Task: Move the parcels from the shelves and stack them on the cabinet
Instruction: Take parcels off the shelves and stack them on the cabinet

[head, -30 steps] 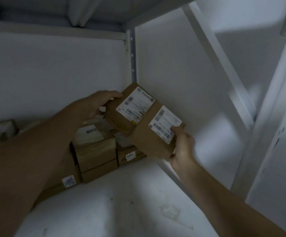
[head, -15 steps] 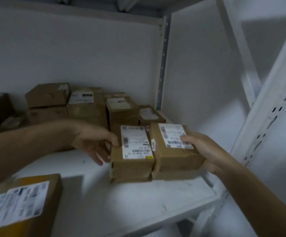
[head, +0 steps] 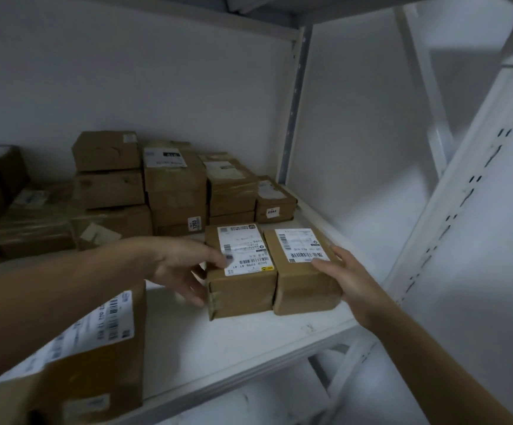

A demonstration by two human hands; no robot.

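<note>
Left parcel [head: 243, 291]: gripped by left hand [head: 181, 265], thumb on label [head: 243, 250].
Right parcel [head: 304, 289]: gripped by right hand [head: 352, 280].
Shelf [head: 249, 342]: both parcels rested on it, touching.

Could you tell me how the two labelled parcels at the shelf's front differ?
The left parcel carries a longer label with a yellow strip at its foot; the right parcel has a shorter label, leaving more bare cardboard. The left hand holds the left parcel, thumb on its label; the right hand holds the right parcel at its outer side. Both are brown cardboard, similar in size, lying flat and touching on the white shelf.
</note>
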